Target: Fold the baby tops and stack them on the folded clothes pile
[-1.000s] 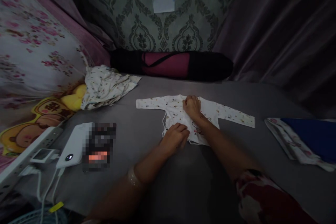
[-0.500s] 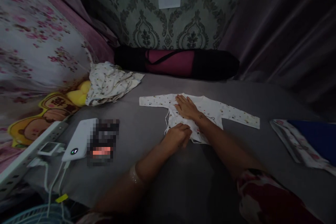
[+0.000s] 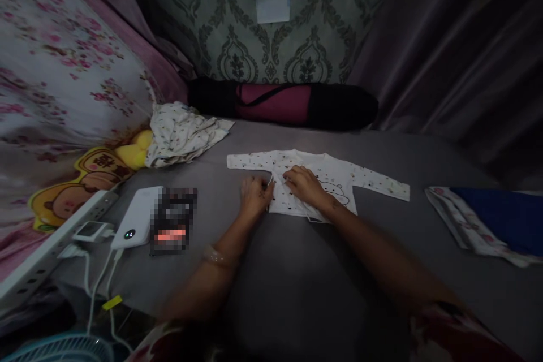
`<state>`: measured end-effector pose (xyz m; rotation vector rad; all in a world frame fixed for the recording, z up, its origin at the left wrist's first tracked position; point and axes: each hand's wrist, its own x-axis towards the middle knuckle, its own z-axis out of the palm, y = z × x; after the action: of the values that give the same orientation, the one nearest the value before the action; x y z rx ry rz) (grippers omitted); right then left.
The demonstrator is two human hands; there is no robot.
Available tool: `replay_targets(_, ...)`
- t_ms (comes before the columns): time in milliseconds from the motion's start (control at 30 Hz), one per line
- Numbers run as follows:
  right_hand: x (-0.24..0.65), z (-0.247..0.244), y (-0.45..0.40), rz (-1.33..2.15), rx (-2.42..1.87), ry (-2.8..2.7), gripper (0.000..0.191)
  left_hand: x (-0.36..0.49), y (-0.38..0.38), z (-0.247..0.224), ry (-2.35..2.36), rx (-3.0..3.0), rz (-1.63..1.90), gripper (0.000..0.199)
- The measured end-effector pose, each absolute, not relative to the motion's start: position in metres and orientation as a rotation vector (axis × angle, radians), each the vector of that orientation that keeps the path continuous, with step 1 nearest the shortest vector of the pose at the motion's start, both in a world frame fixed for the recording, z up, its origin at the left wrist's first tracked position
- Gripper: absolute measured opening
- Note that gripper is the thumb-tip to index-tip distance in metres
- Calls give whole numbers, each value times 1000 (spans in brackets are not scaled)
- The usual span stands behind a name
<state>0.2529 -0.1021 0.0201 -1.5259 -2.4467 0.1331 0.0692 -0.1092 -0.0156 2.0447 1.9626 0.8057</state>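
A white long-sleeved baby shirt (image 3: 339,172) with small prints and an outlined animal face lies spread on the grey bed, sleeves out to both sides. At its left side edge is my left hand (image 3: 255,195), fingers curled in by a thin white tie string (image 3: 271,177); the fingertips are partly hidden. My right hand (image 3: 306,185) rests over the shirt's front, its fingers bent and closed down on the cloth. Another tie shows at the bottom hem, beneath the right wrist.
A black and pink long bag (image 3: 274,103) lies along the wall. Left stand a crumpled printed cloth (image 3: 182,133), a yellow cushion (image 3: 63,198), a white power bank (image 3: 138,218) with cables, and a power strip (image 3: 59,243). Folded blue and floral fabric (image 3: 496,220) lies right.
My left hand has moved from the lower front of the shirt out to its left side edge. My right hand has gone from lying flat to bent fingers. The view has shifted slightly.
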Motion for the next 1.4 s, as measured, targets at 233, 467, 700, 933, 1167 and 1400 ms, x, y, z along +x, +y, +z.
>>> replay_targets(233, 257, 22, -95, 304, -1610, -2324, 17, 61, -101, -19, 1864, 2047, 730, 22)
replay_targets(467, 281, 10, -92, 614, -1721, -1715, 19, 57, -97, -17, 1839, 1876, 811, 22)
replay_targets(700, 259, 11, -112, 659, -1499, -1842, 20, 54, -75, -3, 1752, 1735, 1055, 14)
replay_targets(933, 242, 27, -131, 698, -1503, -1983, 26, 87, -39, 72, 1393, 1900, 920, 19)
replay_targets(1167, 243, 32, -145, 729, -1481, -2080, 31, 116, -48, 80, 1256, 2073, 716, 39)
replay_targets(1400, 251, 44, -122, 1082, -1593, -1945, 27, 77, -95, 21, 1589, 2140, 471, 27)
